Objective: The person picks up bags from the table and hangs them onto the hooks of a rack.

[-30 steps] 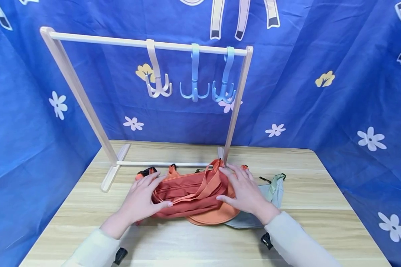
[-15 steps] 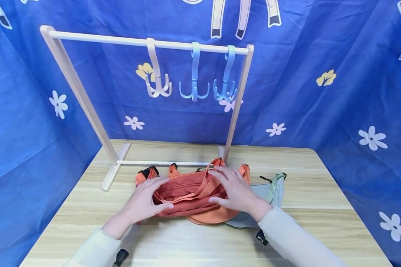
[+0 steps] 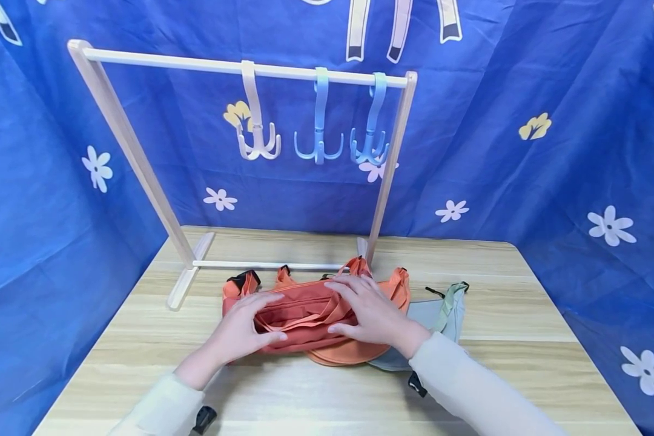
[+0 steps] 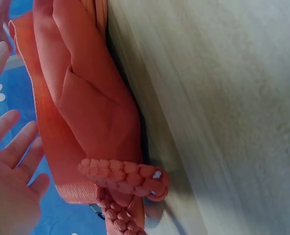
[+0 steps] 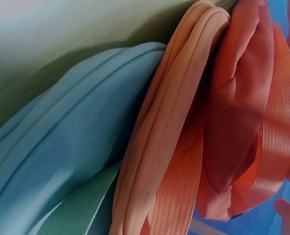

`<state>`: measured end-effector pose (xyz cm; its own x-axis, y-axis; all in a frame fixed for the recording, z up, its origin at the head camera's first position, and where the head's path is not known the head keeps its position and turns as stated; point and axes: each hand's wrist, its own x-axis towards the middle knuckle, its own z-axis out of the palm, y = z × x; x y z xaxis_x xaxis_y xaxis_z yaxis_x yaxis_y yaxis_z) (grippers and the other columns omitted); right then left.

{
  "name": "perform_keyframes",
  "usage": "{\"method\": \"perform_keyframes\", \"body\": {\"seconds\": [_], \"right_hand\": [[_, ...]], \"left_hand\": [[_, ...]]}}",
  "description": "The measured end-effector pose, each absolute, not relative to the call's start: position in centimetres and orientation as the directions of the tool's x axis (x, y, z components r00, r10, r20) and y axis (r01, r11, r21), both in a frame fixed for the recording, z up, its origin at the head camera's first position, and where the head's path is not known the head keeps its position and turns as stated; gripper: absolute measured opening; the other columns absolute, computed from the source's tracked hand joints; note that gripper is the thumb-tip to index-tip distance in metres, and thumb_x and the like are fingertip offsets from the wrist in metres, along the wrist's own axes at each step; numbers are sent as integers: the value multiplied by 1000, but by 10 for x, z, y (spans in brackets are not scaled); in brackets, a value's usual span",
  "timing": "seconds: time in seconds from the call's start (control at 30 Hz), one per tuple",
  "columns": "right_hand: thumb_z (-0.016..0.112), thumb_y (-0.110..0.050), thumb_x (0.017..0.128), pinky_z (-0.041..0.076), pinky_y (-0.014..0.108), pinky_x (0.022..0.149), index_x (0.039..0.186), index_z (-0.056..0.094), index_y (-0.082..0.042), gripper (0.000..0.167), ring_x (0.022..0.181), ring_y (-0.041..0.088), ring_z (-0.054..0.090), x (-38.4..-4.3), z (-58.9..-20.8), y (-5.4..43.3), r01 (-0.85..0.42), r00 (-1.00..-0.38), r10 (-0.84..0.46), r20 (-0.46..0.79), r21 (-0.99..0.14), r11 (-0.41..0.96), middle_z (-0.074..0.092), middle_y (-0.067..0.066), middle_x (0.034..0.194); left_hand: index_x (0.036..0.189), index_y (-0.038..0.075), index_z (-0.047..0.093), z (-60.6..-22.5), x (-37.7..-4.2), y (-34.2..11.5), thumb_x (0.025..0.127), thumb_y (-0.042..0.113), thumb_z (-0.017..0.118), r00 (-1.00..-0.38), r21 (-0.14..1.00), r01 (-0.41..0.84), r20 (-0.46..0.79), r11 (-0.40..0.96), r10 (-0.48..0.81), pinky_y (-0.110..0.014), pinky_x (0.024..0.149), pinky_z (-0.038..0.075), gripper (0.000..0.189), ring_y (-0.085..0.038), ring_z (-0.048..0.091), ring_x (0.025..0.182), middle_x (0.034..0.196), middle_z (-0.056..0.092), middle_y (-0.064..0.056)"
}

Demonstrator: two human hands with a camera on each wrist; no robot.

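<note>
A red fabric bag (image 3: 305,334) with an orange strap (image 3: 335,310) lies on the table, overlapping an orange bag (image 3: 354,352). A grey-blue bag (image 3: 451,318) with a pale green strap sits to the right, partly under the orange one. Over the red bag's left end is my left hand (image 3: 242,327), fingers spread and loosely bent; the left wrist view shows them beside the orange strap and a braided red cord (image 4: 127,178). My right hand (image 3: 375,316) hovers over or touches the red bag's right part, thumb and fingers apart. Contact there cannot be told.
Behind the bags stands a wooden rack (image 3: 131,145). From its top bar hang a white hook (image 3: 258,121) and two blue hooks (image 3: 319,121). A patterned blue cloth (image 3: 490,175) closes in the table (image 3: 523,339). Black buckles show below both forearms.
My right hand has moved left across the red bag, uncovering more of the orange bag's right side and strap. The left hand has hardly shifted, and the bags lie as before.
</note>
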<state>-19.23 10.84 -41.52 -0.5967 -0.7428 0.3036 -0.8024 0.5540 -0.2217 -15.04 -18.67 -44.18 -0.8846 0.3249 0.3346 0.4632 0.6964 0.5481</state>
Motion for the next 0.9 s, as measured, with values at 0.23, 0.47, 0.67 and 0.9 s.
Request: {"method": "perform_keyframes", "body": {"seconds": [0.23,0.47,0.67,0.9], "right_hand": [[57,-59,87,22,45,109,142,41,-16,72,132,19,36,-193,-417,98,-802,-597,-755,272,-225,553,45,4,141],[57,-61,86,18,43,111,139,45,-18,69,129,15,40,-195,-421,89,-787,-615,-755,226,-222,575,49,0,137],[60,-59,85,19,45,110,133,52,-16,65,120,15,48,-197,-424,82,-803,-596,-760,261,-215,556,57,-3,121],[64,-58,83,18,44,111,126,58,-16,60,110,13,51,-202,-429,78,-802,-597,-760,257,-202,561,58,-6,108]], "left_hand": [[125,8,61,-446,-151,-184,66,36,87,-878,560,476,341,678,335,-58,104,26,71,-37,50,119,124,61,-8],[122,7,63,-450,-151,-184,67,32,87,-872,557,487,352,673,340,-57,103,28,65,-35,53,116,120,63,-7],[116,11,67,-450,-149,-182,68,33,86,-883,560,467,337,684,327,-57,98,33,55,-40,52,114,115,65,-6],[111,10,68,-451,-151,-182,67,23,88,-882,581,469,334,665,331,-49,94,37,50,-23,58,97,91,68,6]]}}
